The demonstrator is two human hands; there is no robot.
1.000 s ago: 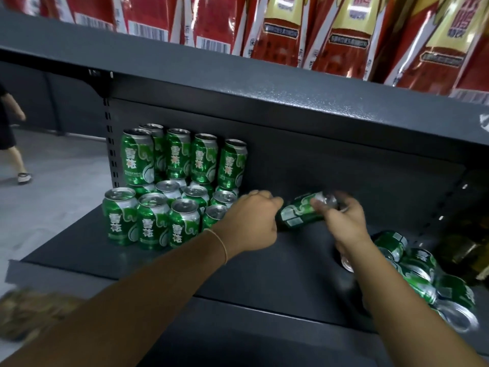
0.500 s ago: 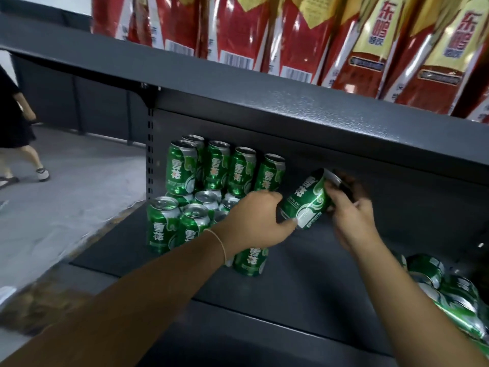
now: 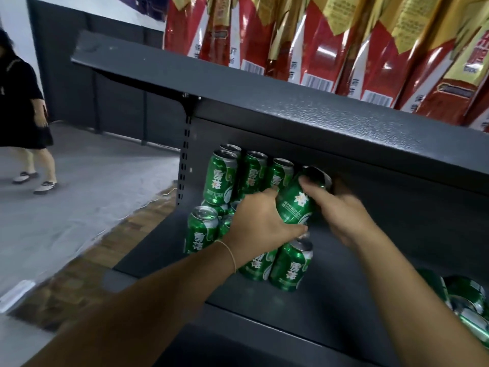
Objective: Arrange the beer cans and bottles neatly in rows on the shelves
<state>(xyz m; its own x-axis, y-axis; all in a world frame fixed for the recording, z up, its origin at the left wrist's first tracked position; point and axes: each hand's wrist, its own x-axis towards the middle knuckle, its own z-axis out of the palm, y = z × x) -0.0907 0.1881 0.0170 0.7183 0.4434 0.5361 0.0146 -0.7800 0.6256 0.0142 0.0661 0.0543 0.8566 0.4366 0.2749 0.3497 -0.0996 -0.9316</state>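
Note:
Both my hands grip one green beer can [image 3: 297,205], nearly upright and tilted a little right, held at the right end of the upper layer of stacked green cans [image 3: 221,178]. My left hand [image 3: 260,221] cups its lower left side. My right hand [image 3: 341,213] holds its top and right side. Below stand more upright cans in rows [image 3: 289,266] on the dark grey shelf [image 3: 344,300]. A heap of loose green cans [image 3: 465,298] lies on its side at the shelf's right.
The upper shelf board [image 3: 291,102] hangs close over the stacked cans and carries red and gold packets [image 3: 312,41]. At the left a person in a black dress [image 3: 21,102] walks on the grey floor. A brown mat [image 3: 79,274] lies beside the shelf base.
The can has gone from lying sideways to nearly upright and moved left to the end of the top layer. The view has shifted left; the person at the left has come nearer.

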